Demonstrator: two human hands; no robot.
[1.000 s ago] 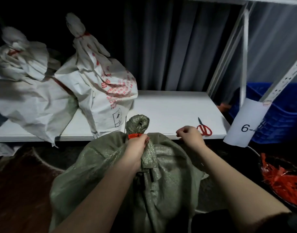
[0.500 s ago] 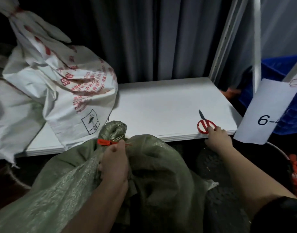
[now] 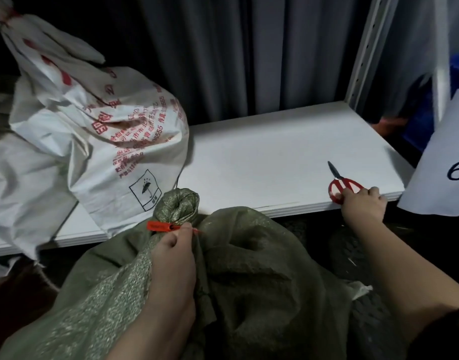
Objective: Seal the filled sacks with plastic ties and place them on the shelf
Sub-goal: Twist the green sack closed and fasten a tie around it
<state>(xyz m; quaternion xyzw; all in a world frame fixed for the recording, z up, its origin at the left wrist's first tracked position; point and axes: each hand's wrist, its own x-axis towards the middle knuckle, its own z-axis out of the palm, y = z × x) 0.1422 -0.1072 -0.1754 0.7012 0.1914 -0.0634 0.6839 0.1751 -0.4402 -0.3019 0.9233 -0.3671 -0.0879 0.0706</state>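
A green woven sack (image 3: 249,268) stands in front of the white shelf (image 3: 262,157), its neck bunched and cinched by a red plastic tie (image 3: 159,226). My left hand (image 3: 173,253) grips the gathered neck just below the tie. My right hand (image 3: 362,205) is at the shelf's front edge, its fingers curled round the red handles of a pair of scissors (image 3: 340,187) whose blades lie shut and point away from me. A white sack with red print (image 3: 106,141), tied at its top, lies on the shelf's left part.
Another white sack (image 3: 17,183) slumps at the far left. A paper label (image 3: 444,157) hangs from the shelf upright (image 3: 366,48) at right, with a blue crate (image 3: 457,87) behind it. A grey curtain (image 3: 236,55) backs the shelf.
My right hand went from beside the sack's neck to the scissors at the shelf's right edge and closed on their handles. The view shifted closer and rightward. My left hand keeps its hold.
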